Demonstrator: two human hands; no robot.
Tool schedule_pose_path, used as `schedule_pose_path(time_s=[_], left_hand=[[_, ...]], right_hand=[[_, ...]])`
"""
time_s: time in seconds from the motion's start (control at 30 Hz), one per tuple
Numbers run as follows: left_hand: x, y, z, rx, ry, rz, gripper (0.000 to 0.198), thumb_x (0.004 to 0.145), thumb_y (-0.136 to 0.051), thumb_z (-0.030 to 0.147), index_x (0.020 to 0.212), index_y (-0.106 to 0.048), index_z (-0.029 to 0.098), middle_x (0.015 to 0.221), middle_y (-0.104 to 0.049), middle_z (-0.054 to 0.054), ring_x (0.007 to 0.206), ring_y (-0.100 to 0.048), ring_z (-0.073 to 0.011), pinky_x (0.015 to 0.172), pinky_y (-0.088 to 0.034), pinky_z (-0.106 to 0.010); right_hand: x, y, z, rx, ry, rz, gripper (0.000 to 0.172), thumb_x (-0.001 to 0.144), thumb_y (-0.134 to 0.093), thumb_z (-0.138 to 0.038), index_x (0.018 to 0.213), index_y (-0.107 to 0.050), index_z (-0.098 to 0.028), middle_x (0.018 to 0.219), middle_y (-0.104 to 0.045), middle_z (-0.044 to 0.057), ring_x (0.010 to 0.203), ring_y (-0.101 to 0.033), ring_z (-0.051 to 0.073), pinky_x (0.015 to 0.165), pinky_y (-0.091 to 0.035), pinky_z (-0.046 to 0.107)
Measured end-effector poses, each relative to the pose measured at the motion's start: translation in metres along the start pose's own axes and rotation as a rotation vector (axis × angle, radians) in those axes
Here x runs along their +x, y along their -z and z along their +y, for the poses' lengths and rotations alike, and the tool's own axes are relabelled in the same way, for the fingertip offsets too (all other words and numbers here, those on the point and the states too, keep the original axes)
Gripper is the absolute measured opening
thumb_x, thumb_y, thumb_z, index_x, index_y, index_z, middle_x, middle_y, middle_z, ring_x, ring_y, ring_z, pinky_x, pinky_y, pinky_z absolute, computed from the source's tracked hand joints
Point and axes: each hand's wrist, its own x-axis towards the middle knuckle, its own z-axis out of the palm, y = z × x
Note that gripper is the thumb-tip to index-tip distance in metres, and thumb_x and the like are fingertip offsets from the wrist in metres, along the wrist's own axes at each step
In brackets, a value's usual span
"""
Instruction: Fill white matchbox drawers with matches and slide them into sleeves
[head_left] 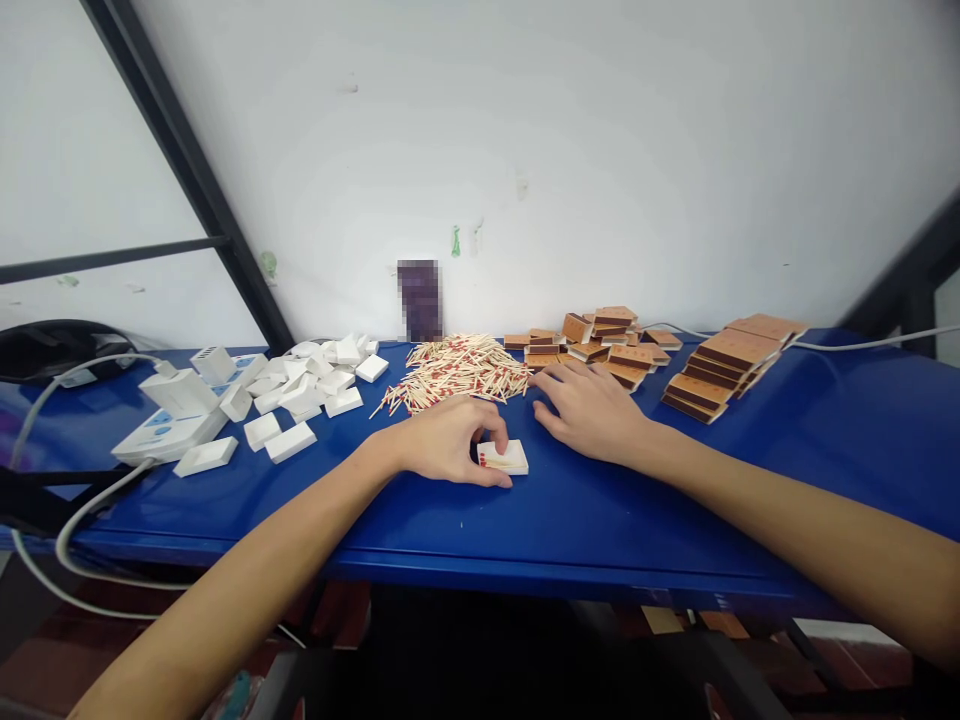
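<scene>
White tray (pixel 516 458), few matches (pixel 487 461) inside, is held on the blue table (pixel 600 530) between left hand's (pixel 450 440) thumb and fingers, presumably for steadiness. Right hand (pixel 589 405) is rested thumb-apart, nothing visibly gripped, beside the match pile (pixel 465 372), apparently for easy reach.

Gripping a small white tray (pixel 517 460), with a few red-tipped matches (pixel 484 460) inside, in the left hand (pixel 450 442) at a blue table (pixel 600 530); holding the right hand (pixel 589 408) palm down, with fingertips at the right edge of a pile of loose matches (pixel 465 372). At left, beside a white power strip (pixel 169 430): a heap of white trays (pixel 319 380). At right: a jumble of brown matchbox sleeves (pixel 615 340) behind the right hand and, farther over, a leaning stack of sleeves (pixel 724 365).
</scene>
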Motion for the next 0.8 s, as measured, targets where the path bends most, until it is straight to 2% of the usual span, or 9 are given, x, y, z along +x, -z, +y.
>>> schedule_pose_path(time_s=[0.13, 0.3, 0.43, 0.53, 0.63, 0.7, 0.8], left_hand=[[-0.001, 0.002, -0.001, 0.016, 0.011, -0.008, 0.033, 0.075, -0.076, 0.047, 0.078, -0.067, 0.016, 0.083, -0.062, -0.003, 0.074, -0.055, -0.0155, 0.069, -0.04, -0.027], [0.0, 0.001, 0.0, -0.001, 0.023, -0.019, 0.033, 0.075, -0.077, 0.047, 0.079, -0.068, 0.016, 0.085, -0.062, -0.004, 0.076, -0.055, -0.016, 0.071, -0.04, -0.028], [0.001, 0.001, 0.001, -0.037, 0.008, 0.054, 0.035, 0.078, -0.073, 0.05, 0.086, -0.067, 0.016, 0.087, -0.062, -0.003, 0.077, -0.054, -0.0157, 0.074, -0.041, -0.028], [0.001, 0.004, -0.004, -0.026, 0.012, 0.166, 0.032, 0.092, -0.056, 0.045, 0.087, -0.065, 0.015, 0.086, -0.061, -0.004, 0.078, -0.053, -0.0153, 0.074, -0.04, -0.029], [0.0, 0.007, -0.015, 0.064, 0.05, 0.268, 0.037, 0.099, -0.041, 0.041, 0.084, -0.063, 0.015, 0.081, -0.06, -0.004, 0.077, -0.052, -0.0157, 0.074, -0.039, -0.029], [-0.002, 0.008, -0.023, 0.132, 0.072, 0.276, 0.037, 0.1, -0.04, 0.039, 0.085, -0.063, 0.015, 0.08, -0.061, -0.004, 0.077, -0.052, -0.0162, 0.073, -0.038, -0.03], [-0.003, 0.008, -0.031, 0.189, 0.091, 0.227, 0.033, 0.099, -0.04, 0.035, 0.086, -0.063, 0.015, 0.082, -0.063, -0.004, 0.078, -0.053, -0.0163, 0.072, -0.038, -0.029]], right_hand=[[0.003, -0.005, 0.001, 0.007, 0.089, 0.007, 0.037, 0.098, -0.036, -0.032, 0.123, -0.059, -0.016, 0.122, -0.065, 0.016, 0.114, -0.055, 0.033, 0.095, -0.036, 0.05], [0.007, -0.007, 0.0, -0.029, 0.128, -0.027, 0.046, 0.1, -0.032, -0.044, 0.133, -0.053, -0.019, 0.122, -0.064, 0.016, 0.114, -0.054, 0.034, 0.098, -0.031, 0.056], [0.008, -0.006, 0.0, 0.026, 0.156, -0.071, 0.044, 0.101, -0.031, -0.04, 0.131, -0.055, -0.018, 0.122, -0.063, 0.017, 0.112, -0.056, 0.033, 0.094, -0.034, 0.053], [0.008, -0.005, 0.001, 0.095, 0.181, -0.094, 0.042, 0.101, -0.033, -0.036, 0.13, -0.055, -0.017, 0.122, -0.061, 0.017, 0.11, -0.058, 0.032, 0.094, -0.036, 0.051], [0.007, -0.003, 0.001, 0.182, 0.204, -0.114, 0.039, 0.1, -0.036, -0.033, 0.126, -0.059, -0.016, 0.12, -0.061, 0.017, 0.109, -0.059, 0.032, 0.092, -0.041, 0.049], [0.005, 0.0, -0.001, 0.258, 0.226, -0.121, 0.037, 0.099, -0.038, -0.031, 0.124, -0.061, -0.016, 0.12, -0.061, 0.017, 0.109, -0.059, 0.031, 0.09, -0.044, 0.046], [0.0, 0.003, -0.005, 0.367, 0.286, -0.111, 0.035, 0.098, -0.04, -0.028, 0.121, -0.063, -0.015, 0.118, -0.062, 0.016, 0.108, -0.059, 0.029, 0.09, -0.047, 0.044]])
